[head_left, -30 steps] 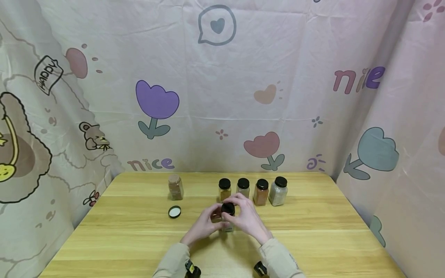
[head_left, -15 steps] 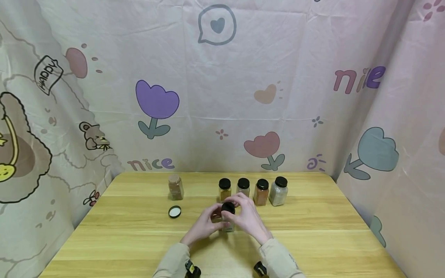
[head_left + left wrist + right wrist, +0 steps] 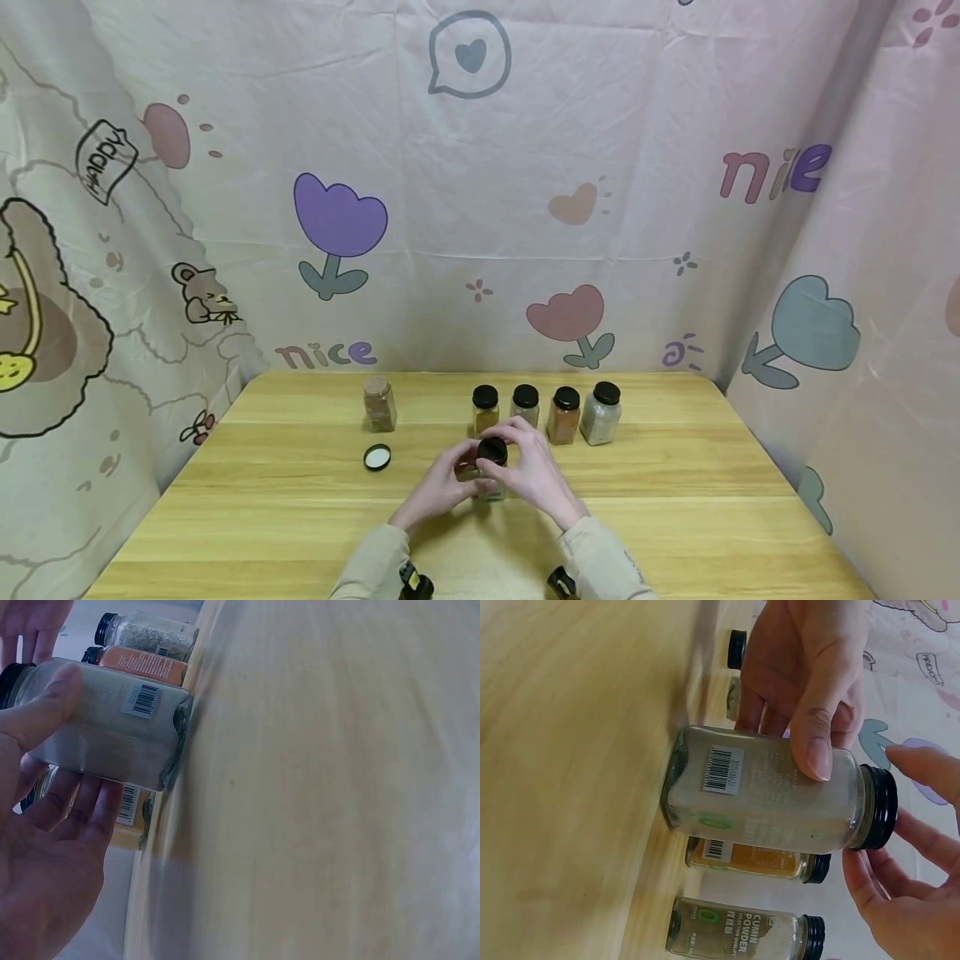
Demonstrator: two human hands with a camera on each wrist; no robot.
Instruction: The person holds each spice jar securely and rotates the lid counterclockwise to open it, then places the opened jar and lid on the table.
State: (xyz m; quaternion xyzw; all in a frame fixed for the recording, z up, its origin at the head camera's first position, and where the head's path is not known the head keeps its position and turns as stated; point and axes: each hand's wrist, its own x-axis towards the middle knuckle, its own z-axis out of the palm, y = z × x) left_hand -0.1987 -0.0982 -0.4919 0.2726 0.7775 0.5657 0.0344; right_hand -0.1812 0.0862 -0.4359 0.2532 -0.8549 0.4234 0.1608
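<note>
Nothing has shifted: your left hand (image 3: 442, 486) still grips the clear glass spice jar (image 3: 761, 796) on the wooden desk (image 3: 675, 508), your right hand (image 3: 534, 468) fingers curled round its black screw cap (image 3: 492, 449).

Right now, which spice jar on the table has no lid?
The brown spice jar standing alone at back left; its lid lies on the table before it. The others wear black caps.

- Held jar (image 3: 765, 796): clear glass, pale grey powder, black cap (image 3: 876, 808), white barcode label.
- Jar (image 3: 485, 409) in the row: orange-yellow powder, black cap.
- Jar (image 3: 563, 415): reddish-brown powder.
- Loose lid (image 3: 377, 457): black rim, white inside.
- Table (image 3: 675, 492): light yellow wood grain.
- Backdrop (image 3: 600, 125): pale pink with a purple tulip (image 3: 339, 218).
</note>
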